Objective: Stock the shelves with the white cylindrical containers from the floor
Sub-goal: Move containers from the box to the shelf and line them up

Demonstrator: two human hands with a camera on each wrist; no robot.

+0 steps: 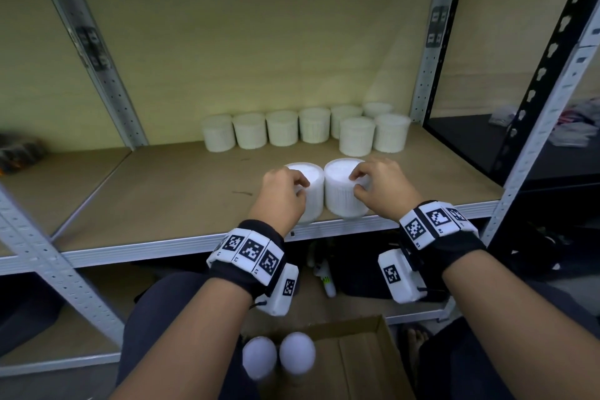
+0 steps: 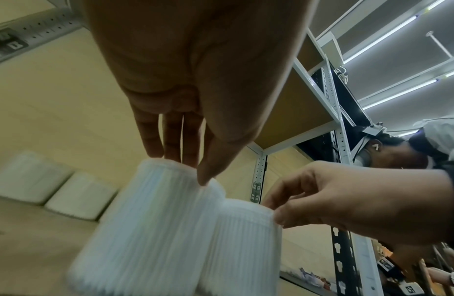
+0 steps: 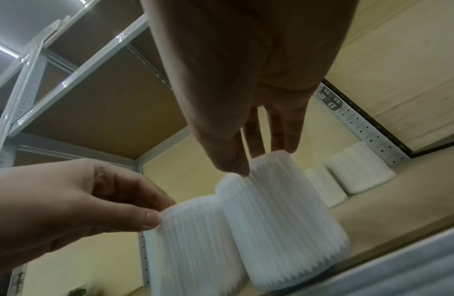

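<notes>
Two white ribbed cylindrical containers stand side by side near the front edge of the wooden shelf (image 1: 162, 191). My left hand (image 1: 300, 189) grips the top rim of the left container (image 1: 313, 195) between fingers and thumb. My right hand (image 1: 355, 183) holds the top of the right container (image 1: 341, 195) the same way. In the left wrist view my left hand (image 2: 188, 170) pinches the rim of its container (image 2: 144, 230). The right wrist view has my right hand (image 3: 261, 162) on its container (image 3: 284, 210). Two more white containers (image 1: 279, 355) sit in a cardboard box (image 1: 367, 357) on the floor.
Several white containers (image 1: 282, 128) line the back of the shelf, with a second short row at the right (image 1: 373, 135). Grey perforated uprights (image 1: 428, 68) frame the bay. A black shelving unit (image 1: 545, 75) stands to the right. Bags lie on the lower shelf (image 1: 367, 269).
</notes>
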